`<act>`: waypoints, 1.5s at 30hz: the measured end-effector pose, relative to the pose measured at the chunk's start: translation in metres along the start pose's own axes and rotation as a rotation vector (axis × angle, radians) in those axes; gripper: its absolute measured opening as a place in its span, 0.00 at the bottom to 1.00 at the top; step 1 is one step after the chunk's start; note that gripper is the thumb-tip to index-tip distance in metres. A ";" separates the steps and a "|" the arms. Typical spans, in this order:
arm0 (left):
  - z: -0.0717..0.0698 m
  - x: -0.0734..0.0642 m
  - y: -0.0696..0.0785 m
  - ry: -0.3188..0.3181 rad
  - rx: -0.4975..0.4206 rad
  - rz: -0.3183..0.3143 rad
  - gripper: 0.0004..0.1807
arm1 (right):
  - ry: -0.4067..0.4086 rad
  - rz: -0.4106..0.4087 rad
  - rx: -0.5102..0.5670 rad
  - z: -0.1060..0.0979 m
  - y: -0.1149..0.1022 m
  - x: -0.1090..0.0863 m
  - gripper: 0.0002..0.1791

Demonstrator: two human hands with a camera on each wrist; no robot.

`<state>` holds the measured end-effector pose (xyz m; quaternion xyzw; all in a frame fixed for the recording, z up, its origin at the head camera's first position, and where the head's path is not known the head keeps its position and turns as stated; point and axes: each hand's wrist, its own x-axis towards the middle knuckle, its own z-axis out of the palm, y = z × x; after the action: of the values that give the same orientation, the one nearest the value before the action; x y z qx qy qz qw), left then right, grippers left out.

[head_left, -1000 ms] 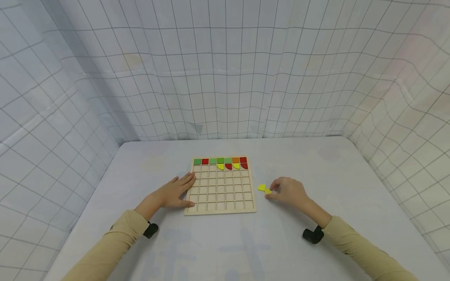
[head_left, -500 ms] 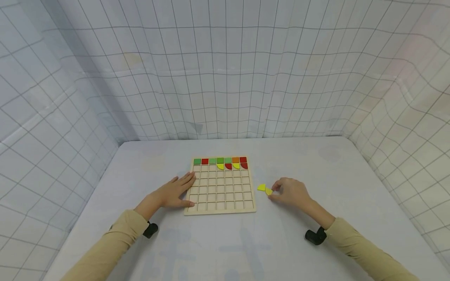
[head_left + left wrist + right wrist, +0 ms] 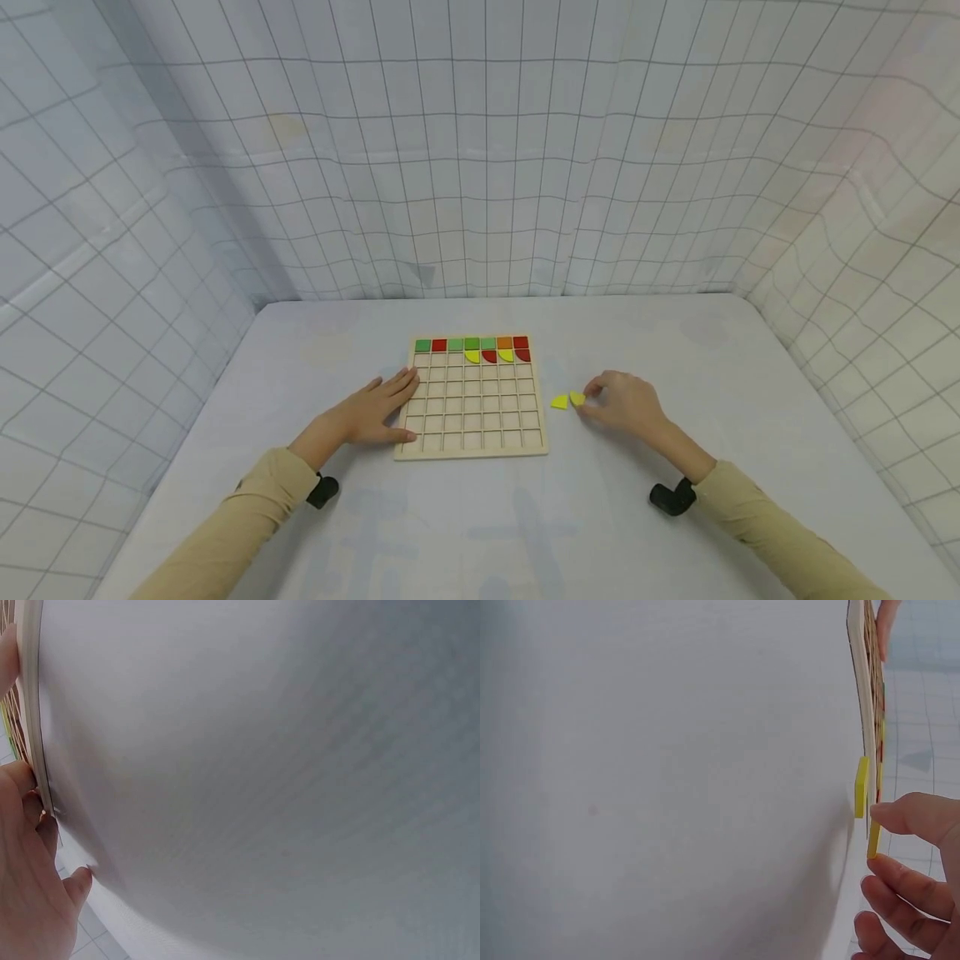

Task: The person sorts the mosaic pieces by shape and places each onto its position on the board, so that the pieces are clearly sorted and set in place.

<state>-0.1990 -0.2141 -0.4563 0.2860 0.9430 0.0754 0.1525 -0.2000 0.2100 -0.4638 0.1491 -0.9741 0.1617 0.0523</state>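
A pale wooden grid board [image 3: 472, 423] lies on the table, with square tiles along its far row and several quarter-circle tiles below them. My left hand [image 3: 372, 413] rests flat over the board's left edge, fingers and thumb spread onto its cells. To the right of the board, my right hand [image 3: 628, 405] pinches a yellow quarter-circle tile [image 3: 577, 399] between thumb and index finger. The right wrist view has this held tile [image 3: 874, 840] tilted on edge, the other fingers curled loosely below. A second yellow quarter-circle tile [image 3: 559, 402] lies on the table between the board and that hand.
A white cloth covers the table [image 3: 480, 533], and gridded white curtains [image 3: 495, 167] rise at the back and both sides. Each wrist carries a small black camera, such as the right wrist camera [image 3: 672, 497].
My right hand has drawn its yellow tile away from the other one, first right, then slightly toward the far side, and the tile has turned. My left hand stays on the board.
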 end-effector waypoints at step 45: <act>0.001 0.000 -0.001 -0.009 0.002 -0.012 0.55 | -0.075 -0.113 0.117 0.016 -0.088 0.088 0.17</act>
<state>-0.1990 -0.2145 -0.4576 0.2806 0.9441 0.0723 0.1571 -0.2575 0.1014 -0.4399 0.2126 -0.9543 0.2093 0.0158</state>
